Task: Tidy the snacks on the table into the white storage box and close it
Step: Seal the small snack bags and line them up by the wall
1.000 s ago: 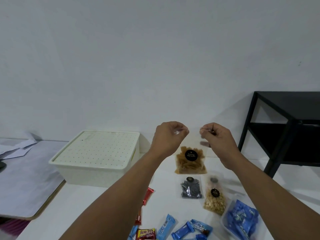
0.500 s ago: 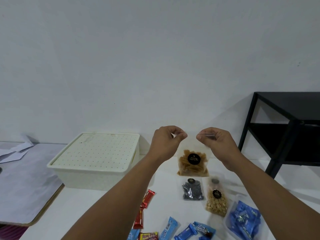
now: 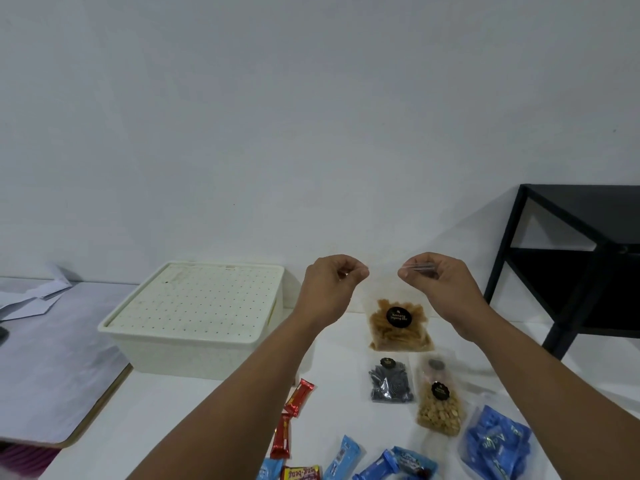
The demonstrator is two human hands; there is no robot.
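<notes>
A clear bag of orange chip sticks (image 3: 398, 327) with a black round label hangs upright above the white table (image 3: 180, 417). My left hand (image 3: 332, 282) pinches its top left corner and my right hand (image 3: 436, 275) pinches its top right corner. The white storage box (image 3: 194, 317) stands at the left with its perforated lid on. On the table lie a bag of dark snacks (image 3: 391, 381), a bag of nuts (image 3: 439, 407), a bag of blue wrapped sweets (image 3: 495, 445), two red bars (image 3: 291, 417) and several blue bars (image 3: 346, 459).
A black metal side table (image 3: 585, 258) stands at the right against the wall. A grey-topped board (image 3: 45, 358) with white papers (image 3: 31, 296) lies to the left of the box.
Both hands have spread a little apart along the bag's top edge and the bag hangs slightly lower. The view has shifted a bit.
</notes>
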